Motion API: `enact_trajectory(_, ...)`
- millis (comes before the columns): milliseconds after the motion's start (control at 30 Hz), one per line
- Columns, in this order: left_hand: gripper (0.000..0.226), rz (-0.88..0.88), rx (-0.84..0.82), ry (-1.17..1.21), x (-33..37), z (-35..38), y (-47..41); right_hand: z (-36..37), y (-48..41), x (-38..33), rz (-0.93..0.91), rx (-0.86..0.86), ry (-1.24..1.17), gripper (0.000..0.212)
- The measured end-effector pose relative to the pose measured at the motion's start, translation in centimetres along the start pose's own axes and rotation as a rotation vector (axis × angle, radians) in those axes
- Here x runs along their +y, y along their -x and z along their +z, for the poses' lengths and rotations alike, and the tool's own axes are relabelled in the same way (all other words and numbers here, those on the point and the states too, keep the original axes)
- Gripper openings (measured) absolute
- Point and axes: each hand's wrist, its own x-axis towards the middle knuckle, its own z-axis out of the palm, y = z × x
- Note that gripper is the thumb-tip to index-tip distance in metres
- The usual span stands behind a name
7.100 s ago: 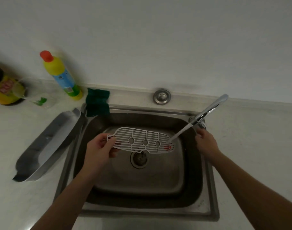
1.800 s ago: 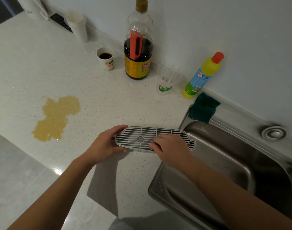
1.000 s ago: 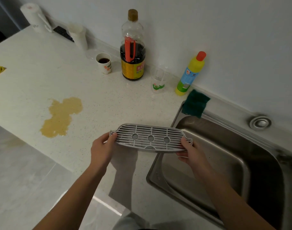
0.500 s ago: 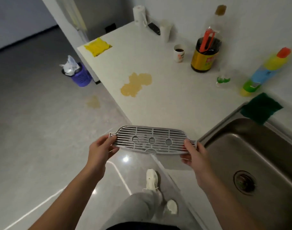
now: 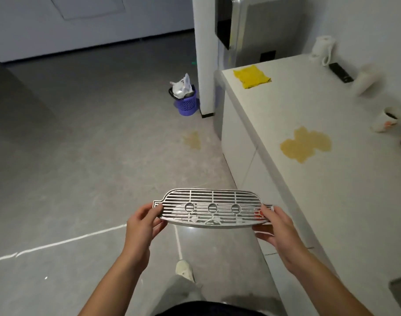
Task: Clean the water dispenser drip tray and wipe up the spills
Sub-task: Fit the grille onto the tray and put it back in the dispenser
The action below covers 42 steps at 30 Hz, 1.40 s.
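Note:
I hold the drip tray [image 5: 212,208], a silver tray topped by a slotted grille with three round holes, level above the floor. My left hand [image 5: 142,224] grips its left end and my right hand [image 5: 276,226] grips its right end, thumbs on top. A yellow-brown spill [image 5: 305,147] lies on the white counter [image 5: 332,190] at the right. A fainter spill [image 5: 193,139] stains the floor beside the counter. The tall water dispenser [image 5: 247,30] stands at the counter's far end. A yellow cloth [image 5: 251,76] lies on the counter near it.
A purple waste basket [image 5: 186,99] with a white bag stands on the floor by the dispenser. Cups [image 5: 385,119], a black remote [image 5: 340,73] and a white kettle [image 5: 322,50] sit along the counter's back. The sink corner [image 5: 400,290] shows at bottom right. My shoe [image 5: 183,269] is below the tray.
I have turned left away from the sink, still carrying the tray in both hands. The dispenser, basket and floor spill have come into view; the bottles and sponge have left it.

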Motion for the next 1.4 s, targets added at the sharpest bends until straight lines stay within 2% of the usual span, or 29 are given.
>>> enact_trajectory(167, 0.013, -0.001, 0.043, 0.027, 4.8, -6.5, -7.2, 10.6, -4.7, -4.0, 0.004, -0.047, 0.047, 0.022)
enact_trajectory(367, 0.016, -0.036, 0.081, 0.029, 9.7, -10.8, -15.7, 19.3, -10.0, -8.2, 0.023, -0.095, 0.074, 0.022)
enact_trajectory(567, 0.012, -0.004, 0.064, 0.025, 15.1, -11.2, -26.3, 26.6, -19.1, -12.7, -0.002, -0.109, 0.073, 0.025)
enact_trajectory(933, 0.019, 0.017, 0.067, 0.004, 29.3, -8.5, -45.6, 37.4, -35.4, -24.8, -0.018, -0.178, 0.045, 0.039)
enact_trajectory(1033, 0.025, -0.001, 0.031, 0.008, 32.1, -7.5, -51.3, 39.7, -39.2, -27.4, -0.013, -0.140, 0.017, 0.038)
enact_trajectory(1167, 0.020, 0.001, -0.066, 0.003, 36.4, -5.6, -61.4, 43.5, -45.5, -29.8, 0.023, -0.061, -0.018, 0.018)
enact_trajectory(1300, 0.016, -0.023, -0.184, -0.015, 40.8, -3.3, -70.9, 47.2, -50.5, -32.6, 0.065, 0.056, -0.109, 0.018)
enact_trajectory(1400, 0.022, -0.026, -0.293, -0.108, 43.7, -1.1, -76.3, 49.2, -52.4, -34.5, 0.089, 0.130, -0.226, 0.011)
